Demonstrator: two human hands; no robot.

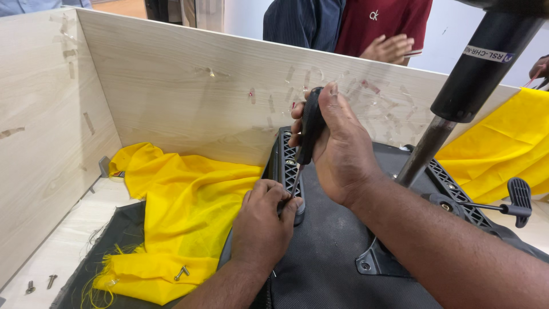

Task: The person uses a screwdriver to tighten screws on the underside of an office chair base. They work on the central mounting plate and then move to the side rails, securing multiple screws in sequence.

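Observation:
My right hand [340,143] grips the black handle of a screwdriver [310,127], held nearly upright with its tip pointing down at the black plastic bracket [287,166] on the underside of an upturned office chair seat [331,246]. My left hand [264,220] rests on the seat edge, its fingers closed around the screwdriver's shaft near the tip and the bracket's rounded end. The tip itself is hidden by my fingers.
A gas-lift cylinder [457,97] rises from the seat's metal mechanism, with a black lever [517,197] at right. Yellow cloth [183,212] lies left of the seat, one loose screw [182,273] on it, two more screws [40,283] on the tabletop. Wooden partition panels [189,86] enclose the bench; other people stand behind.

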